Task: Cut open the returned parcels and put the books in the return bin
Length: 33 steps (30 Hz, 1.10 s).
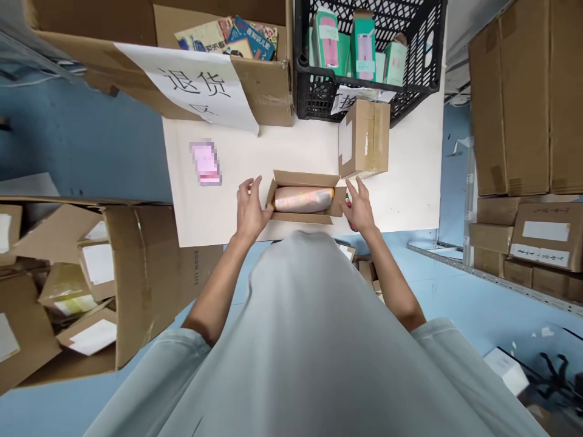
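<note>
A small cardboard box (302,217) stands near the table's front edge with its flaps folded out. Inside lies a pinkish wrapped cylinder (303,199) with a yellow-orange end, its print too small to read. My left hand (251,211) is at the box's left end, thumb by the flap and the other fingers apart. At the right end, my right hand (361,209) has its fingers spread, with the thumb close to the right flap. Partly hidden beneath the right hand is a red and dark object (353,227), whose kind I cannot make out.
A taped carton (371,139) stands behind my right hand. Further back are a black crate (319,109) of green boxes and a large carton (264,91) holding books. A blurred-out pink item (206,164) lies left. Cartons fill a big box (146,273) at lower left.
</note>
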Available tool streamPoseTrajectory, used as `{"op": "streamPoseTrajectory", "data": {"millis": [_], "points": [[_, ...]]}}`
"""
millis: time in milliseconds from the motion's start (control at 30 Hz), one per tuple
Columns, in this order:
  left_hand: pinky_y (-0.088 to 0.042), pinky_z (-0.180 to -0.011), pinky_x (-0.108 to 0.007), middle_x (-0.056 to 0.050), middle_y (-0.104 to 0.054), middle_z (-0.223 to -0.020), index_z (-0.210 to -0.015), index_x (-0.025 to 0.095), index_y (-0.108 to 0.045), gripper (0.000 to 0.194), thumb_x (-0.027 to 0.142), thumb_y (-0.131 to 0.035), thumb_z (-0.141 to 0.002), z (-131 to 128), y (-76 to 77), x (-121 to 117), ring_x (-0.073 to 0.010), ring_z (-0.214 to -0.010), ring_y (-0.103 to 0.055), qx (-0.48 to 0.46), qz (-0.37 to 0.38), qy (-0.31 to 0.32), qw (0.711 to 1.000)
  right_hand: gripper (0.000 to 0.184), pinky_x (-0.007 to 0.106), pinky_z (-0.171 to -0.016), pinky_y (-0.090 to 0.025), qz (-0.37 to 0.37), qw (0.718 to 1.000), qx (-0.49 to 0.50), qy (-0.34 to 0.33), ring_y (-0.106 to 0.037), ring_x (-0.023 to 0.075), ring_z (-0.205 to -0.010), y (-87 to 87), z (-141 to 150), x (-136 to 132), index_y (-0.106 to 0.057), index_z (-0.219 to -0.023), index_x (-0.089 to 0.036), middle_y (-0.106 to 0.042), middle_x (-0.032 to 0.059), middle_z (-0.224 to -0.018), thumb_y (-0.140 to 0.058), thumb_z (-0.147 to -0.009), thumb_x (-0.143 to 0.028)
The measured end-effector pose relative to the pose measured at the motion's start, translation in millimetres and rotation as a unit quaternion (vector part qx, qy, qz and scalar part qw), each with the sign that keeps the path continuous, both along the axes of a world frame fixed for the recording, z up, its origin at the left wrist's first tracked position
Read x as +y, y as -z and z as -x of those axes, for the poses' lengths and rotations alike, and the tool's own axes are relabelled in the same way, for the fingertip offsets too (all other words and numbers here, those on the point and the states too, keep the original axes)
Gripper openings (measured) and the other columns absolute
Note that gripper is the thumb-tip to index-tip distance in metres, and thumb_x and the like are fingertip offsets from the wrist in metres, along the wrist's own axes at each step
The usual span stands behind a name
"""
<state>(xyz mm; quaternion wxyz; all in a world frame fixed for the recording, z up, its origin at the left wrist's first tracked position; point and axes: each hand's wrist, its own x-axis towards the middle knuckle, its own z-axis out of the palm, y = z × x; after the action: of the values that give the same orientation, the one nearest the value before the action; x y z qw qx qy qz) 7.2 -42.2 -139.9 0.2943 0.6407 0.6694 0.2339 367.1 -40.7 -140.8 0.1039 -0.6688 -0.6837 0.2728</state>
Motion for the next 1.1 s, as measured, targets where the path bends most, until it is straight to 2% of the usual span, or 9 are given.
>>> {"op": "streamPoseTrajectory", "data": {"millis": [100, 233, 333, 400, 467, 633, 833, 967, 1100], "points": [[-0.036, -0.133, -0.066, -0.016, -0.053, -0.168, -0.148, 0.029, -0.068, 0.061, 0.011, -0.061, -0.091, 16, -3.2, 2, -0.0429, -0.160, -0.042, 0.038, 0.001, 0.046, 0.998, 0.057, 0.068, -0.139, -0.034, -0.018, 0.999, -0.012, 0.045, -0.036, 0.0389, -0.169, -1.6, 0, -20, -0.061, -0.165, -0.022, -0.043, 0.0185, -0.179, -0.050, -0.110, -0.031], [-0.041, -0.128, -0.067, -0.019, -0.069, -0.151, -0.135, 0.026, -0.076, 0.044, 0.018, -0.051, -0.100, 21, 5.4, 9, -0.0437, -0.146, -0.054, 0.048, 0.035, 0.132, 0.989, 0.050, 0.059, -0.138, -0.042, 0.018, 1.000, 0.004, -0.001, -0.050, 0.0368, -0.159, 3.8, 13, -32, -0.069, -0.156, -0.020, -0.062, 0.0184, -0.165, -0.055, -0.111, -0.037], [-0.043, -0.130, -0.062, -0.020, -0.067, -0.155, -0.139, 0.022, -0.074, 0.041, 0.036, -0.059, -0.103, 23, 14.9, 12, -0.0429, -0.145, -0.057, 0.020, 0.044, 0.166, 0.985, 0.089, 0.057, -0.142, -0.037, 0.071, 0.997, 0.008, -0.039, -0.041, 0.0382, -0.169, 9.4, 17, -35, -0.051, -0.173, -0.018, -0.045, 0.0170, -0.182, -0.085, -0.095, -0.043], [-0.044, -0.131, -0.061, -0.019, -0.064, -0.159, -0.148, 0.021, -0.070, 0.055, 0.045, -0.071, -0.098, 24, 19.6, 13, -0.0429, -0.146, -0.058, 0.008, 0.064, 0.177, 0.982, 0.115, 0.058, -0.142, -0.036, 0.110, 0.993, 0.004, -0.050, -0.032, 0.0386, -0.175, 14.2, 20, -36, -0.036, -0.181, -0.019, -0.028, 0.0160, -0.191, -0.096, -0.084, -0.038], [-0.045, -0.130, -0.059, -0.019, -0.062, -0.161, -0.155, 0.022, -0.065, 0.073, 0.046, -0.082, -0.089, 23, 22.3, 13, -0.0429, -0.147, -0.059, 0.007, 0.088, 0.179, 0.980, 0.126, 0.060, -0.140, -0.038, 0.129, 0.990, -0.003, -0.052, -0.027, 0.0389, -0.177, 19.1, 26, -37, -0.027, -0.185, -0.022, -0.019, 0.0158, -0.193, -0.098, -0.080, -0.032], [-0.054, -0.124, -0.050, -0.018, -0.060, -0.160, -0.167, 0.023, -0.054, 0.095, 0.042, -0.089, -0.081, 19, 20.2, 13, -0.0393, -0.146, -0.063, -0.006, 0.121, 0.157, 0.980, 0.132, 0.061, -0.140, -0.036, 0.093, 0.995, -0.024, -0.040, -0.021, 0.0409, -0.179, 22.3, 40, -37, -0.018, -0.186, -0.018, -0.016, 0.0216, -0.193, -0.096, -0.081, -0.027], [-0.054, -0.122, -0.052, -0.016, -0.064, -0.158, -0.157, 0.023, -0.062, 0.077, 0.044, -0.085, -0.087, 12, 0.1, 18, -0.0404, -0.144, -0.064, 0.021, 0.100, 0.160, 0.982, 0.138, 0.063, -0.139, -0.035, 0.062, 0.992, -0.035, -0.100, -0.029, 0.0450, -0.174, 11.4, 30, -27, -0.013, -0.187, -0.020, -0.008, 0.0199, -0.194, -0.099, -0.078, -0.028], [-0.051, -0.125, -0.055, -0.017, -0.063, -0.160, -0.150, 0.024, -0.067, 0.069, 0.038, -0.087, -0.086, -18, -10.8, 18, -0.0432, -0.147, -0.061, 0.037, 0.068, 0.187, 0.979, 0.141, 0.067, -0.137, -0.036, 0.051, 0.991, -0.039, -0.114, -0.026, 0.0475, -0.175, 8.3, 23, -19, -0.012, -0.187, -0.023, -0.001, 0.0183, -0.195, -0.100, -0.078, -0.033], [-0.045, -0.128, -0.059, -0.020, -0.067, -0.151, -0.145, 0.019, -0.069, 0.062, 0.028, -0.085, -0.086, -55, -5.5, 19, -0.0462, -0.146, -0.059, 0.055, 0.063, 0.217, 0.973, 0.144, 0.067, -0.135, -0.037, 0.048, 0.992, -0.025, -0.118, -0.025, 0.0495, -0.175, 10.2, 18, -14, -0.013, -0.187, -0.022, 0.003, 0.0191, -0.195, -0.102, -0.075, -0.036]]}}
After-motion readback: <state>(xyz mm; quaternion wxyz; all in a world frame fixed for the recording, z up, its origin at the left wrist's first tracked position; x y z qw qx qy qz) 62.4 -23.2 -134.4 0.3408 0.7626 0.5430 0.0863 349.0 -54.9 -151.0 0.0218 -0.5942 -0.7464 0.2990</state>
